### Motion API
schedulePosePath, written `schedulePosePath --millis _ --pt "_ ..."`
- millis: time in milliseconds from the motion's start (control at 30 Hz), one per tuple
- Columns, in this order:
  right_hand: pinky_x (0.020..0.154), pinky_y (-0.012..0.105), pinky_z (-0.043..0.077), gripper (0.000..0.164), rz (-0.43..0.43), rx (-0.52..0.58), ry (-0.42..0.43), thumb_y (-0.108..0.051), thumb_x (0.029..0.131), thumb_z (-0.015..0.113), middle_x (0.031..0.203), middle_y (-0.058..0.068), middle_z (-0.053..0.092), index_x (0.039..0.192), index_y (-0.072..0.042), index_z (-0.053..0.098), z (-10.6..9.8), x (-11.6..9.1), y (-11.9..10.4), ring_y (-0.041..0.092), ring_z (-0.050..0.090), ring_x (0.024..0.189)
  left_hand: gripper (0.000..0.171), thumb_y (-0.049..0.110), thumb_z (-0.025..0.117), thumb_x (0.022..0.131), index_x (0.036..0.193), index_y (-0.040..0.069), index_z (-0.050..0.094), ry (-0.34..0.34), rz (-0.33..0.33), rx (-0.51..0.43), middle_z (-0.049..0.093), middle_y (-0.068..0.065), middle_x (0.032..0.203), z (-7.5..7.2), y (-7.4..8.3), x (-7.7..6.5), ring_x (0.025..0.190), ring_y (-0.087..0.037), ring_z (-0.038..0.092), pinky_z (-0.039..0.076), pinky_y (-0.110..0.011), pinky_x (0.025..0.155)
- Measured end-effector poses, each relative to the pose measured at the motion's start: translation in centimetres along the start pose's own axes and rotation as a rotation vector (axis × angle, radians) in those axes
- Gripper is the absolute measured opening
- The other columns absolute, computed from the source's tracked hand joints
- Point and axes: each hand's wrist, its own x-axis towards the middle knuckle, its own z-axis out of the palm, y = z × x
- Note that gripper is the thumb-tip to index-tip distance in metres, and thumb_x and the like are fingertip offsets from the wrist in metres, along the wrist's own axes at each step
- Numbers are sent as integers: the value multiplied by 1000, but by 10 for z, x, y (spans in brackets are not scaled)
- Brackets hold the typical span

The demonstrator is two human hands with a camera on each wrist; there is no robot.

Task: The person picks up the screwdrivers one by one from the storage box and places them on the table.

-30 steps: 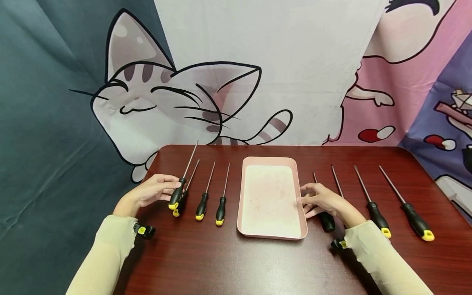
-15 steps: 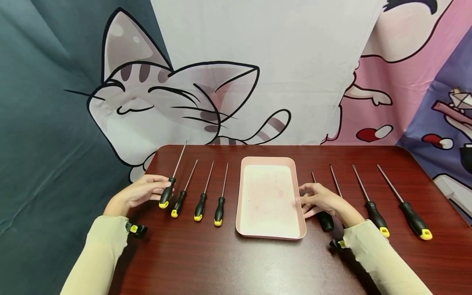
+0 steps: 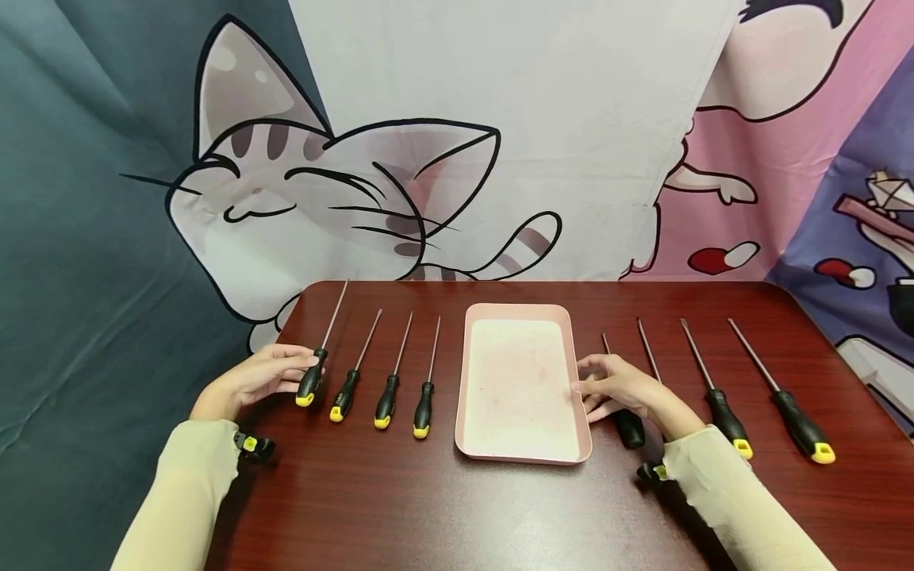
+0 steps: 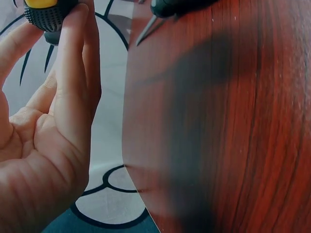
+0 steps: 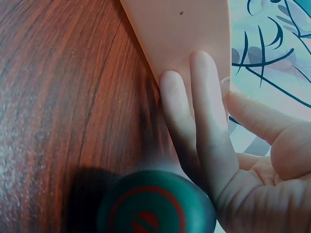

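In the head view my left hand (image 3: 255, 379) pinches a black-and-yellow screwdriver (image 3: 312, 379) by its handle, the shaft pointing away, at the left end of a row. The left wrist view shows the handle butt (image 4: 46, 18) between thumb and fingers. To its right lie three similar screwdrivers, the nearest (image 3: 346, 395) just beside it. At the table's middle is a shallow pink tray (image 3: 462, 412) with a pale inside. My right hand (image 3: 616, 386) holds the tray's right wall, two fingers (image 5: 206, 92) along the outside and the thumb at the rim.
Right of the tray several larger screwdrivers lie in a row, the closest handle (image 3: 630, 428) under my right hand, the farthest (image 3: 803, 424) near the table's right side. The dark red table (image 3: 400, 507) ends at a cartoon-printed cloth (image 3: 585, 119) behind.
My left hand has moved left with the screwdriver, away from the neighbouring one it overlapped, and slightly lower. The right hand and tray look unchanged, apart from a slight shift of the view.
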Motion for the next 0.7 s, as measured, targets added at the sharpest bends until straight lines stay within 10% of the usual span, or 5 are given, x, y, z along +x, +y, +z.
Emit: schedulePosePath --millis 367,700 --pt "67 45 62 61 -6 4 -6 1 97 57 88 16 64 141 22 20 0 0 2 25 70 72 16 14 58 101 111 15 71 121 -97 63 72 4 101 -8 -6 -1 92 -11 68 59 -30 81" --pt "67 43 62 61 2 -3 -9 0 97 58 87 15 63 141 21 20 0 0 -1 24 69 72 41 19 61 100 131 -7 58 162 -138 118 71 3 103 -13 -11 2 93 -12 67 59 -31 82"
